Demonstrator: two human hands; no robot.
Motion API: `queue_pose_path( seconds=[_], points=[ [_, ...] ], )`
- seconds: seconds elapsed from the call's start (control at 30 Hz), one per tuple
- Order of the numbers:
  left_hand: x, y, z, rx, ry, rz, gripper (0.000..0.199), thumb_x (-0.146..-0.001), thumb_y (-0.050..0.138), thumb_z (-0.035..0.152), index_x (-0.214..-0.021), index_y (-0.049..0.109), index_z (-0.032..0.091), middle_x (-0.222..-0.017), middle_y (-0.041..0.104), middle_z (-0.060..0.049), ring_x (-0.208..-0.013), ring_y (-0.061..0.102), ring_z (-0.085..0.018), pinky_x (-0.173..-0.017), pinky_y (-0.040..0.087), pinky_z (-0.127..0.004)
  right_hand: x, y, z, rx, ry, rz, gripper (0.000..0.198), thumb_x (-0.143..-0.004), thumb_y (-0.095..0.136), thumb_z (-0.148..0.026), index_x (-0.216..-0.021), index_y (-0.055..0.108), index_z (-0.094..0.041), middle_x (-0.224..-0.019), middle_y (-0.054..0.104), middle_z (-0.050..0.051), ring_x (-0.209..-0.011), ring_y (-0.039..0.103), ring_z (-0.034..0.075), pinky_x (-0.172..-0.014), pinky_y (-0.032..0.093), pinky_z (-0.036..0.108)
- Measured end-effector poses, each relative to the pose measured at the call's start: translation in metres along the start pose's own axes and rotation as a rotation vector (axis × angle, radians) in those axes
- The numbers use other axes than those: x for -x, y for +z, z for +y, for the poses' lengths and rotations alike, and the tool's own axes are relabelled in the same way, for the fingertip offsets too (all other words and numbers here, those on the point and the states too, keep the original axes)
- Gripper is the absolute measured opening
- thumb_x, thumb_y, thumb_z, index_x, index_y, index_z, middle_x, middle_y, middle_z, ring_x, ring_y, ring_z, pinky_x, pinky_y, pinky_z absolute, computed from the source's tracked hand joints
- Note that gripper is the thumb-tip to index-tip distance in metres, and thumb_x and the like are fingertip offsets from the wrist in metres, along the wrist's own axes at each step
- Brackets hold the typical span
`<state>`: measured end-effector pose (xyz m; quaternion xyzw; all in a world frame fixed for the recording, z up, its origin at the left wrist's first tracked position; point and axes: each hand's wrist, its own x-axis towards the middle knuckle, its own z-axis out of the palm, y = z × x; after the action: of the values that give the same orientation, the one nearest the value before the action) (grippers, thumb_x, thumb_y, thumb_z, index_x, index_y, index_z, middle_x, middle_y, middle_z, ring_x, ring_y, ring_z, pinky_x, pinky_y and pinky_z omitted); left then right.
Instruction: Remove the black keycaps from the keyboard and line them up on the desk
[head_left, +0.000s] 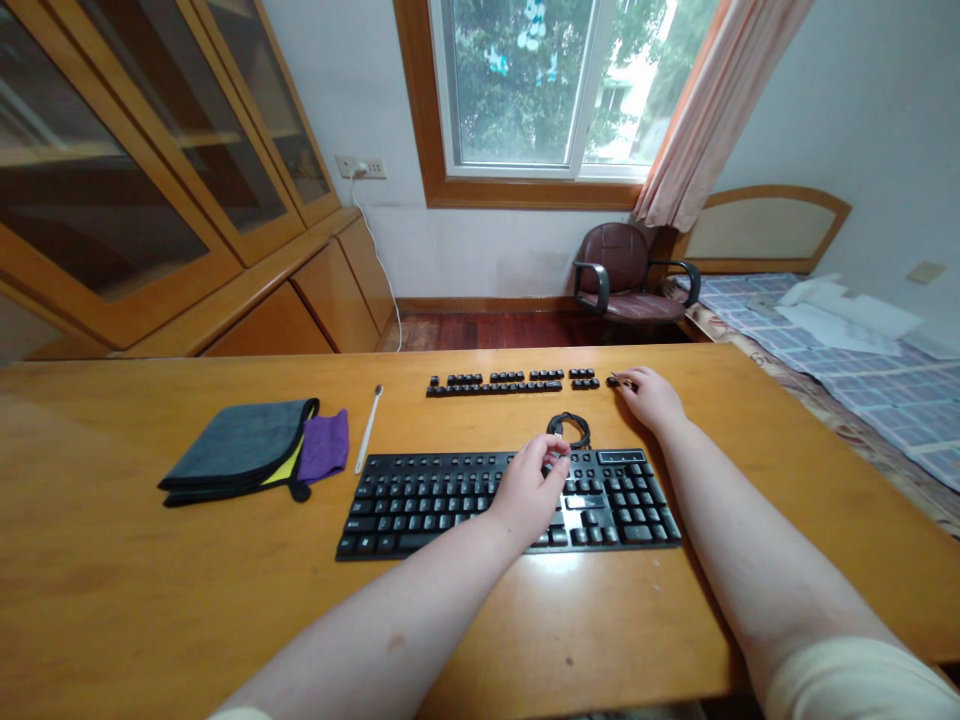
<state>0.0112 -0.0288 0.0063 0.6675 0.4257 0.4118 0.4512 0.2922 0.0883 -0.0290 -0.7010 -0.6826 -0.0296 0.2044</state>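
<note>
A black keyboard (442, 505) lies flat on the wooden table, and its top row shows bare switch posts where keycaps are off. My left hand (529, 490) hovers over the right-middle part of the keyboard, fingers loosely bent and apart, with nothing visible in them. Farther back, two rows of loose black keycaps (495, 389) are lined up on the table. At the right end of these rows is my right hand (651, 398), its fingertips closed on a small keycap (613, 381) at the table surface. My fingers partly hide that keycap.
A coiled black cable (570, 428) sits behind the keyboard. To the left are a white brush (368, 430), a folded grey cloth (240, 445) and a purple cloth (325, 445). Beyond the table stand a chair (619, 265), a bed (795, 320) and a wooden cabinet (300, 290).
</note>
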Motion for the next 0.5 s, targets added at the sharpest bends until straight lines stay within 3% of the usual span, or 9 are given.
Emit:
queue_pose_path(
  seconds=[0.5],
  points=[
    [0.0003,0.0010,-0.0015,-0.002,0.019,0.009,0.016,-0.083,0.048,0.021,-0.096,0.058,0.020,-0.097,0.062,-0.004,-0.086,0.056,-0.016,-0.082,0.044,-0.030,0.0002,0.0033,-0.0008,-0.021,-0.026,-0.017,0.024,-0.080,0.052,-0.024,-0.093,0.071,-0.023,-0.106,0.063,0.004,-0.091,0.060,0.019,-0.080,0.047,0.028]
  ],
)
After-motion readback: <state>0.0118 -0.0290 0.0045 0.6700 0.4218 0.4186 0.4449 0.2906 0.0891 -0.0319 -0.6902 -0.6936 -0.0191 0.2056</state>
